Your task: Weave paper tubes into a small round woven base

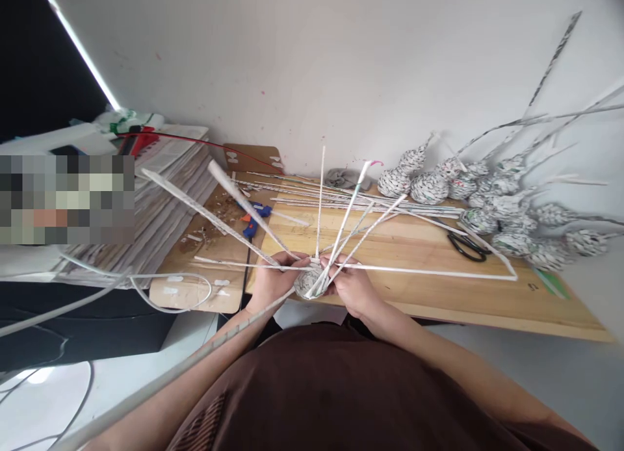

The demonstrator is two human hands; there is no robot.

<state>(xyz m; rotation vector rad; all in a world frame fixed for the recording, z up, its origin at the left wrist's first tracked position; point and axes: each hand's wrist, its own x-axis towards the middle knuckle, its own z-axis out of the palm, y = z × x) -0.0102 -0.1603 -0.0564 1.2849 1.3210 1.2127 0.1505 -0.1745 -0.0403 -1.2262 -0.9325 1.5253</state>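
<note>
While pale rods (359, 186) splay outward, the woven piece (305, 284) looks grey-speckled.

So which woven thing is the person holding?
The small round woven piece, held between the left hand and the right hand; the other woven pieces sit grouped to the right, touched by neither hand.

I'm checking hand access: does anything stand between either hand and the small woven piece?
Nothing visible does: the left hand and right hand both hold the woven piece, with its paper strands fanning out around them.
</note>
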